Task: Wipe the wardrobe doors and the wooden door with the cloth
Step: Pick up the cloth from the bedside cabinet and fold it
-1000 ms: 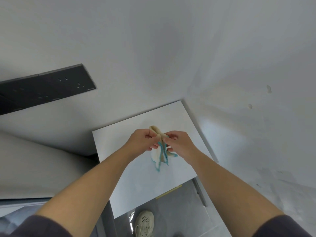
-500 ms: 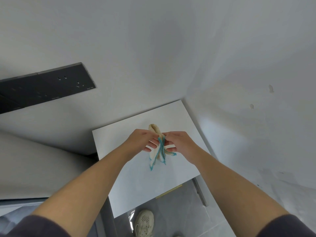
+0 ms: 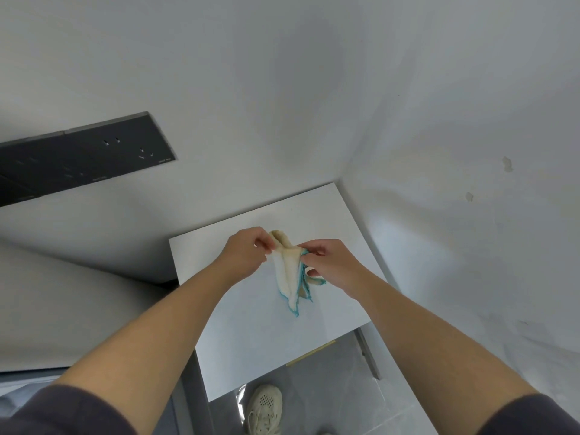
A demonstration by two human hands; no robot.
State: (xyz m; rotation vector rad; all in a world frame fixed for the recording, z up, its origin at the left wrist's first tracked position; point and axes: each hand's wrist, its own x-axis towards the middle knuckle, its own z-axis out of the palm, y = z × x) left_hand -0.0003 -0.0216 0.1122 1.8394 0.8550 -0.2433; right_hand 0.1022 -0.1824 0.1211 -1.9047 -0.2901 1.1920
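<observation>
Left grip (image 3: 248,255) and right grip (image 3: 332,262) pinch the cream, teal-edged cloth (image 3: 286,271), which hangs crumpled.

blocked: right wall (image 3: 464,265), back wall (image 3: 251,114) | free: above white tabletop (image 3: 238,340)

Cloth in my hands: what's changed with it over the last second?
The left hand has drawn slightly away from the right hand, so the cloth pinched between them has opened wider and shows more of its cream face. Neither hand let go. The white surface below, the dark socket panel and the shoe are as they were.
</observation>
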